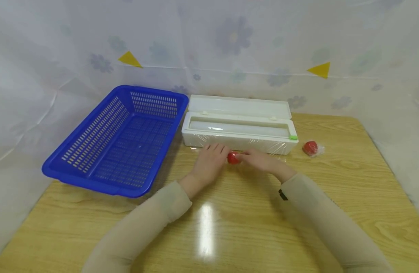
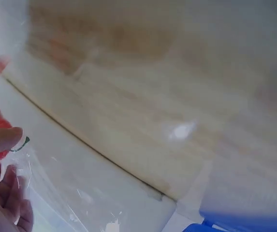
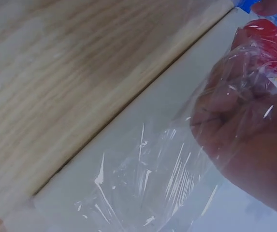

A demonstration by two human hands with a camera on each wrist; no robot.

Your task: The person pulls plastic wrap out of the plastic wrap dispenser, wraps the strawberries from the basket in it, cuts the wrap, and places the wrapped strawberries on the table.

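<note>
A small red fruit (image 1: pixel 233 157) with a thin green stem (image 2: pixel 21 145) sits between both hands, just in front of a white cling film box (image 1: pixel 237 142). My left hand (image 1: pixel 211 163) holds it from the left, the thumb lying across it in the left wrist view. From the right, my right hand (image 1: pixel 260 161) pinches it between thumb and fingers. Clear cling film (image 3: pixel 148 179) stretches along the box front, and in the right wrist view it covers the fruit and part of the right hand. The box lid (image 1: pixel 238 106) stands open, with the film roll (image 1: pixel 237 129) inside.
A blue plastic basket (image 1: pixel 148 182) stands on the left of the wooden table (image 1: pixel 237 227). To the right of the box lies another red piece (image 1: pixel 311 148) wrapped in clear film. A green slider (image 1: pixel 293 137) sits at the box's right end. Patterned cloth (image 1: pixel 230 45) hangs behind.
</note>
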